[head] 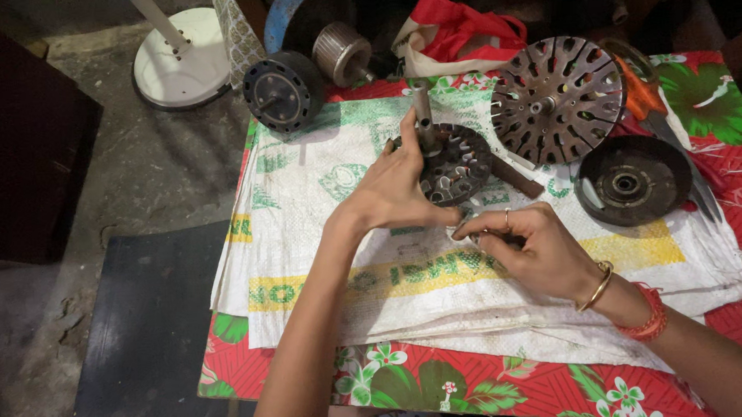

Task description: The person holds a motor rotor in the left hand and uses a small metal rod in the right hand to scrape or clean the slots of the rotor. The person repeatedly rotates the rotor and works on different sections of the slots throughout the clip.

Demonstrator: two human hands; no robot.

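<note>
**Both hands at the small stator on the woven sack**

Far to the left of the small stator (pixel 454 165), on the floor, stands a white round fan base (pixel 179 62). Nearer, just up and left of it, a dark drum-shaped motor part (pixel 282 89) and a ribbed metal rotor (pixel 341 53) lie at the table's back edge. Under the stator is a white woven sack (pixel 322 227), flat and rectangular, with green printed emblems and a yellow band of green lettering running below it; a red floral cloth (pixel 496 391) shows beneath.

My left hand (pixel 391 191) wraps the stator's left side, fingers curled against its slotted rim, thumb up by the upright shaft. My right hand (pixel 527 247), just below the stator, is half closed, thumb and forefinger pinched together near the rim; I cannot tell what they pinch.

Behind the stator sits a red and white cloth bag (pixel 459 29). To its right lie a large slotted disc (pixel 556 99) and a dark round cover (pixel 632 180).
</note>
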